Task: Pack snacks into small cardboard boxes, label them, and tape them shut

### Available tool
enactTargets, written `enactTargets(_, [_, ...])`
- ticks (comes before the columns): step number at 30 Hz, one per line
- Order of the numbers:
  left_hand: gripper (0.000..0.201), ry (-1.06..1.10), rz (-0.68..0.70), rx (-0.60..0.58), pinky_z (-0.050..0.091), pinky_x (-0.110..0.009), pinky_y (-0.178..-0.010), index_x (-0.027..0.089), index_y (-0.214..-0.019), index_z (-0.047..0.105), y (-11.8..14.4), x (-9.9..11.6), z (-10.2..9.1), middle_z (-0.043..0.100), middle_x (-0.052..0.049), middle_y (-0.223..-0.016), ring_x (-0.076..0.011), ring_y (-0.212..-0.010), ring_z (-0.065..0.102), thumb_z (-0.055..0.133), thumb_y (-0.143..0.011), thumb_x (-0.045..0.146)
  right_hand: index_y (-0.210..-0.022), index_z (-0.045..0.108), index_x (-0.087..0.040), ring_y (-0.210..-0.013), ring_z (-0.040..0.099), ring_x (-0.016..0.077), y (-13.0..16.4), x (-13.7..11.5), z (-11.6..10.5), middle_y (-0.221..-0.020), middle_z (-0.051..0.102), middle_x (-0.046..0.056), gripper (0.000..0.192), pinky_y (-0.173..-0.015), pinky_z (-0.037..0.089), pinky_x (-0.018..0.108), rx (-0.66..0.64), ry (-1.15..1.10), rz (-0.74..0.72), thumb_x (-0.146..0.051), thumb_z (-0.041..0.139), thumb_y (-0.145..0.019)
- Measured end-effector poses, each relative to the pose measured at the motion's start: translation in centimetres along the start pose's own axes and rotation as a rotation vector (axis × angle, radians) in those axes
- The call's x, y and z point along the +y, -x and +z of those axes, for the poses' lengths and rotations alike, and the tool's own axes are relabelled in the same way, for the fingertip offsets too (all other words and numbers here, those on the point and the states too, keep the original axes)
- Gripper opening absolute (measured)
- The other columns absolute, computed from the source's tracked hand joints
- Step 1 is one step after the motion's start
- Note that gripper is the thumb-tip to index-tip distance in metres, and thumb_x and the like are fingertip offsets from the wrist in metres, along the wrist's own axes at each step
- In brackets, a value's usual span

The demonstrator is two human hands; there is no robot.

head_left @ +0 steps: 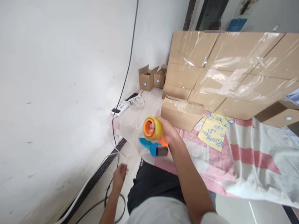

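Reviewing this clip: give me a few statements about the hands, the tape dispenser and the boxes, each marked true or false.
1. The right hand holds a tape dispenser. True.
2. The left hand grips the dispenser too. False: it hangs low near the black cables on the floor, apart from the dispenser.
3. The big stack of boxes is wrapped in clear film. True.
4. The yellow label sheet lies on top of the stack. False: it lies on the striped cloth in front of it.
5. Small open boxes stand by the wall. True.
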State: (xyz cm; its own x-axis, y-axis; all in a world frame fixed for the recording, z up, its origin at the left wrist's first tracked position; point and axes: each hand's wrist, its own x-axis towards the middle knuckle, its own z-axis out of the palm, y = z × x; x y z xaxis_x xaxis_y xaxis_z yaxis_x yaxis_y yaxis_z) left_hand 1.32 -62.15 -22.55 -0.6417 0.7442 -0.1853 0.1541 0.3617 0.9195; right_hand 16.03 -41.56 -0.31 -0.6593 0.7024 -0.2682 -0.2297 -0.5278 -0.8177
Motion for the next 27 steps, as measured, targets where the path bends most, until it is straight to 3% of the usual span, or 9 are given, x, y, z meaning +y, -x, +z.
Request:
enactTargets(3, [0.066,-0.016,-0.083,0.065,0.046,-0.034,-0.05,0.022,-0.063,0.055,1.2,-3.1,-2.7,0.067,-0.006,-0.056,-0.0202,-0.043,0.057,0.054,-0.062,0.088,-0.084,0.059,-0.018,-0.055,0.063,0.0161,0.5,-1.9,1.8,-0.065,0.063,0.002,0.035,-0.053,0.053,0.027,-0.027,0.106,-0.2,-0.052,0.065,-0.089])
enactTargets(6, [0.067,0.0,-0.122,0.031,0.049,-0.034,-0.054,0.02,-0.07,0.062,1.8,-3.9,-3.5,0.071,-0.007,-0.063,-0.0191,-0.044,0.058,0.058,-0.062,0.086,-0.087,0.057,-0.019,-0.06,0.065,0.015,-4.1,-2.2,3.5,-0.07,0.066,0.002,0.033,-0.056,0.052,0.025,0.034,0.243,-0.366,-0.052,0.06,-0.093])
enactTargets(9, [0.064,0.047,-0.127,-0.008,0.048,-0.031,-0.052,0.018,-0.073,0.065,1.9,-2.1,-3.5,0.071,-0.007,-0.065,-0.0174,-0.045,0.057,0.061,-0.066,0.082,-0.096,0.051,-0.022,-0.066,0.066,0.0146,-10.9,-1.2,3.9,-0.074,0.066,0.001,0.02,-0.062,0.054,0.025,0.227,0.311,-0.374,-0.042,0.053,-0.098])
enactTargets(11, [0.061,0.089,-0.113,-0.024,0.046,-0.03,-0.051,0.018,-0.077,0.066,1.9,0.0,-3.3,0.071,-0.007,-0.065,-0.0165,-0.046,0.055,0.063,-0.069,0.078,-0.098,0.051,-0.022,-0.069,0.065,0.0148,-14.3,-0.6,3.3,-0.076,0.065,0.001,0.017,-0.068,0.055,0.028,0.287,0.335,-0.343,-0.039,0.05,-0.099])
enactTargets(14, [0.053,0.121,-0.063,-0.056,0.044,-0.028,-0.052,0.019,-0.073,0.064,1.9,3.8,-2.9,0.068,-0.005,-0.061,-0.015,-0.047,0.052,0.063,-0.077,0.071,-0.099,0.054,-0.021,-0.075,0.066,0.0169,-15.9,-0.3,1.6,-0.081,0.067,0.003,0.024,-0.073,0.055,0.031,0.298,0.378,-0.304,-0.045,0.058,-0.093])
enactTargets(18, [0.047,0.146,0.041,-0.144,0.041,-0.025,-0.051,0.019,-0.069,0.062,1.5,9.0,-1.7,0.065,-0.002,-0.056,-0.0127,-0.045,0.049,0.063,-0.082,0.064,-0.099,0.062,-0.02,-0.096,0.068,0.02,-11.9,-0.3,-0.9,-0.101,0.072,0.007,0.033,-0.087,0.053,0.032,0.237,0.432,-0.305,-0.051,0.065,-0.086])
enactTargets(22, [0.044,0.084,0.123,-0.206,0.042,-0.024,-0.051,0.02,-0.071,0.063,1.7,13.4,0.2,0.065,-0.001,-0.057,-0.0125,-0.047,0.052,0.062,-0.085,0.061,-0.093,0.071,-0.018,-0.102,0.069,0.0233,-2.9,1.2,-3.4,-0.106,0.074,0.008,0.041,-0.088,0.051,0.033,0.097,0.513,-0.253,-0.056,0.071,-0.079])
enactTargets(24, [0.043,0.044,0.119,-0.136,0.043,-0.024,-0.052,0.021,-0.073,0.064,2.4,14.4,1.6,0.066,0.0,-0.059,-0.0134,-0.049,0.054,0.062,-0.084,0.062,-0.084,0.073,-0.014,-0.085,0.072,0.0251,1.8,2.2,-4.7,-0.095,0.075,0.012,0.049,-0.075,0.052,0.035,0.003,0.569,-0.11,-0.062,0.071,-0.078])
enactTargets(27, [0.048,0.088,0.04,-0.009,0.042,-0.025,-0.05,0.021,-0.077,0.065,3.8,13.5,3.7,0.067,-0.001,-0.061,-0.0151,-0.049,0.055,0.064,-0.08,0.069,-0.091,0.073,-0.015,-0.085,0.074,0.0224,6.7,3.2,-6.2,-0.107,0.075,0.013,0.052,-0.076,0.052,0.034,-0.083,0.628,0.103,-0.066,0.063,-0.084])
